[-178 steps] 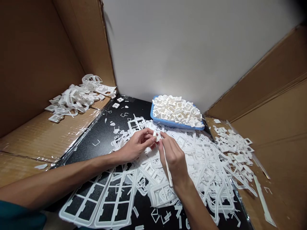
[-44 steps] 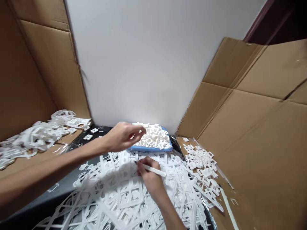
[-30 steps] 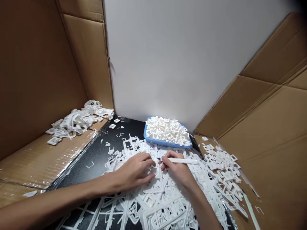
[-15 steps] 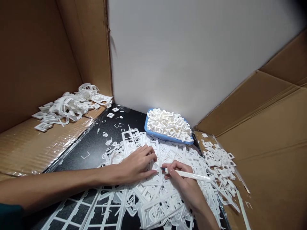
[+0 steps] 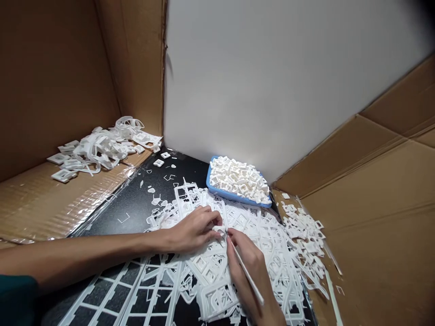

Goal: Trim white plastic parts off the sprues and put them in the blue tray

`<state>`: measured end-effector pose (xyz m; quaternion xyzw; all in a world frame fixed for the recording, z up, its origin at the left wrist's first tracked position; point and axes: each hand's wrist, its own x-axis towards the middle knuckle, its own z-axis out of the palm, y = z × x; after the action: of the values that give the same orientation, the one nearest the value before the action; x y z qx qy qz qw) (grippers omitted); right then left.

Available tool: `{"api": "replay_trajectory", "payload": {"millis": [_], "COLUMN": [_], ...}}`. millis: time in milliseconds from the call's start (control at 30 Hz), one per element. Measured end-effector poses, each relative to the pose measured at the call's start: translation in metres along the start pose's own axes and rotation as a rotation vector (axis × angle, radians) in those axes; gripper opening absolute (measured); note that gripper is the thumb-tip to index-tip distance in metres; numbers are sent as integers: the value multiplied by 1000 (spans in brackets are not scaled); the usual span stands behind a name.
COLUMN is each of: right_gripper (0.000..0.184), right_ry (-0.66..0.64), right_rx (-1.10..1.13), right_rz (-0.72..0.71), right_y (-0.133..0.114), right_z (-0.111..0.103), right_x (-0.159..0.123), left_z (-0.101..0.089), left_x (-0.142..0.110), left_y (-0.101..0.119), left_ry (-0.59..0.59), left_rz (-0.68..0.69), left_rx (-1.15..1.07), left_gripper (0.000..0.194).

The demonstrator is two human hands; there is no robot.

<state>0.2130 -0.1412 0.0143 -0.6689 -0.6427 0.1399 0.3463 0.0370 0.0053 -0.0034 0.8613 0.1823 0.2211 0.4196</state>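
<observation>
Fingers nearly closed, the left hand point(image 5: 192, 233) pinches a white piece point(image 5: 219, 230) above the scraps point(image 5: 272, 244), near side of the tray point(image 5: 234, 196); the right hand point(image 5: 253, 262) grips a slim tool point(image 5: 249, 280). Keeping fingertips off its hidden tip seems wise.

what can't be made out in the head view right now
In the head view:
- Tip of the white pen-like tool: hidden by the right hand
- Small white piece: partly covered by the left hand
- Blue tray's floor: buried under heaped pieces
- White lattice frames' near ends: cut off by bottom edge
</observation>
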Motion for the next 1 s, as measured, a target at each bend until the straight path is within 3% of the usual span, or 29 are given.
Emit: {"api": "replay_trajectory", "payload": {"millis": [100, 200, 400, 500, 667, 800, 1000], "right_gripper": [27, 24, 27, 31, 33, 32, 32], "right_ry": [85, 139, 163, 146, 129, 131, 116], "right_rx": [-7, 67, 280, 337, 370, 365, 311], "right_rz": [-37, 33, 178, 204, 240, 245, 241], "right_y": [4, 13, 25, 25, 24, 23, 20], "right_z": [7, 10, 13, 11, 12, 13, 14], "right_x": [1, 5, 12, 13, 13, 15, 15], "left_z": [-1, -3, -14, -22, -23, -24, -27], "left_x": [3, 4, 5, 8, 9, 8, 10], "left_y": [-3, -5, 1, 4, 6, 8, 2], "left_ry": [9, -12, -188, -210, -136, -76, -58], "left_rz": [-5, -13, -63, 5, 41, -6, 48], "left_rx": [-19, -103, -572, -499, -337, -301, -398], "left_gripper": [37, 33, 42, 46, 26, 31, 33]}}
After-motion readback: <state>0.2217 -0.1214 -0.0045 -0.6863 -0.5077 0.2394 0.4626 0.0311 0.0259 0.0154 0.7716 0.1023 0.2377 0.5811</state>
